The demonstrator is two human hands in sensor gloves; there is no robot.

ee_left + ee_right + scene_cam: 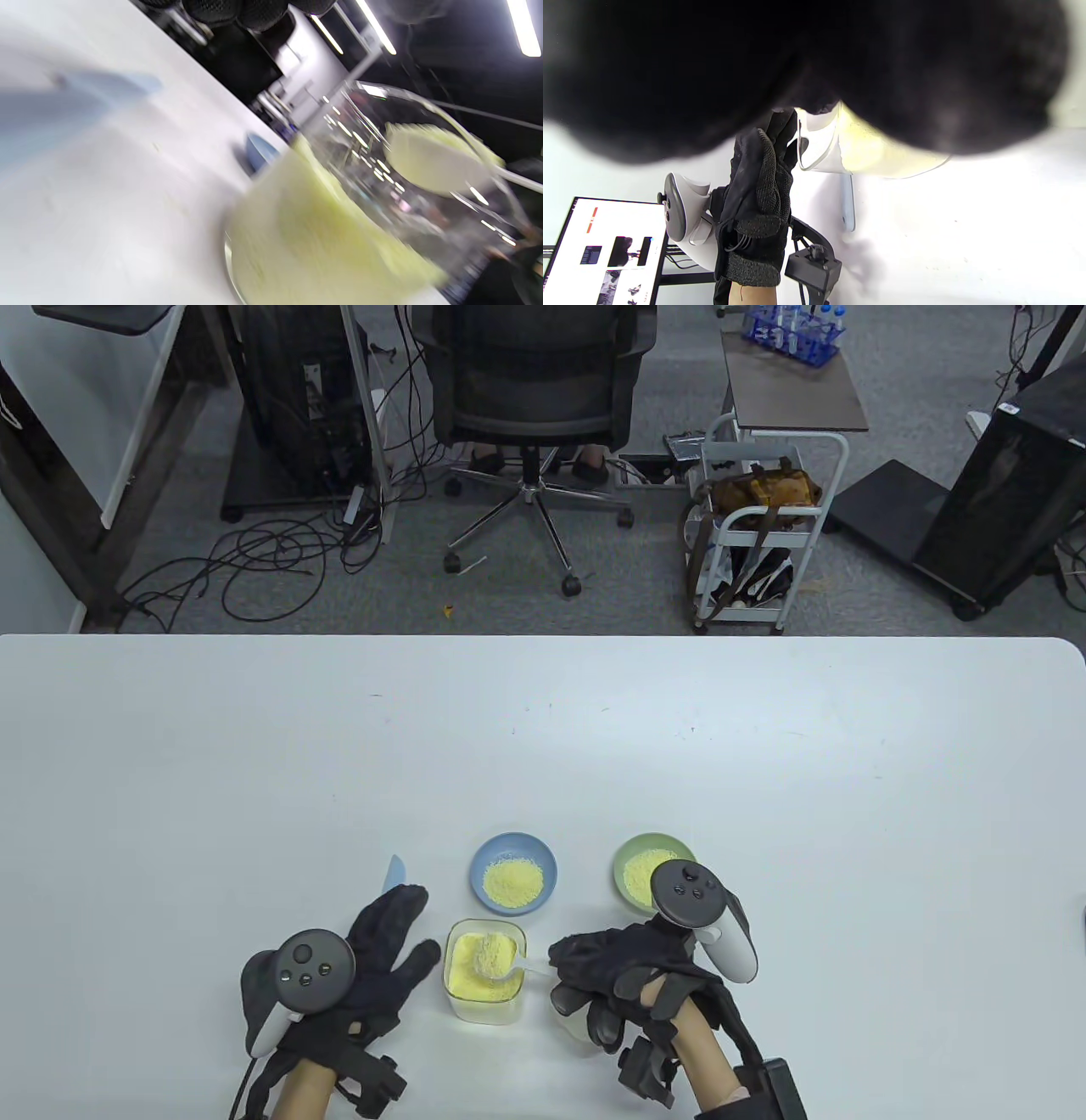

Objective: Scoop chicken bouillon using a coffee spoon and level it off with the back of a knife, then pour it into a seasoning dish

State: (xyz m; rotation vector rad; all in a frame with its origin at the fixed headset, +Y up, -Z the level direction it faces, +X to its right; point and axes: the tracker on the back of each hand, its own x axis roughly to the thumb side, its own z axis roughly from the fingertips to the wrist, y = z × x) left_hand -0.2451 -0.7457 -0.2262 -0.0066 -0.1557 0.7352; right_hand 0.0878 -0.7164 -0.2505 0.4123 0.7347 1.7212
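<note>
Right hand (624, 976) pinches the coffee spoon (501, 963), heaped over the bouillon container (484, 971) — the knife (394, 872) lies just beyond my left hand (373, 959), flat and spread, blade pointing away, so left reaches it.

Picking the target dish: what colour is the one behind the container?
Blue dish, clearest in table view.

spoon (494, 957): heaped, over bouillon tub (484, 971) | knife (394, 872): seemingly flat, left

Left hand (373, 959) in black sensor glove: flat, fingers straight, spread. Right hand (624, 976) in black sensor glove: fingers curled, pinching.
</note>
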